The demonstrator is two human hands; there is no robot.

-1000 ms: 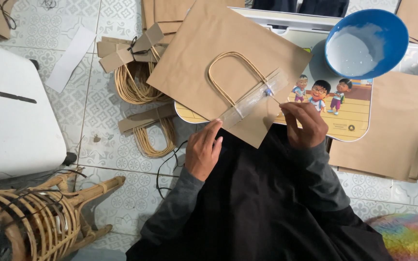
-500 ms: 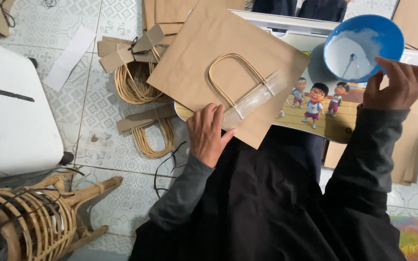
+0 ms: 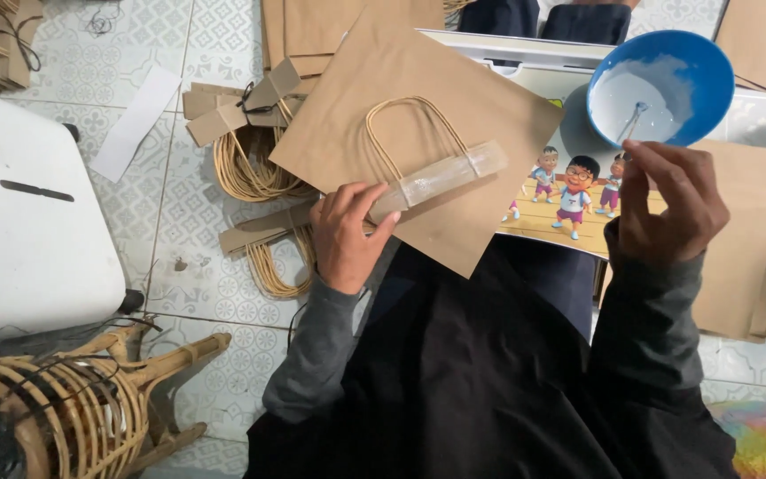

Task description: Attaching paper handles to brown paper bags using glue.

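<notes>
Left hand (image 3: pixel 346 232) pressed flat, unclenched, on the handle strip (image 3: pixel 441 177) atop the brown paper bag (image 3: pixel 418 106). Right hand (image 3: pixel 667 200) pinched a thin stick by the blue bowl (image 3: pixel 662 84); its grip was half hidden.

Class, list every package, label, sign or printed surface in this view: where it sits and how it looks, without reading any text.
Brown paper bag: on the lap, flat, rope handle.
Cartoon picture board: under the bag, colourful child figures.
Brown bag stack: right side, plain.
White paper strip: on the floor tiles, blank.
</notes>
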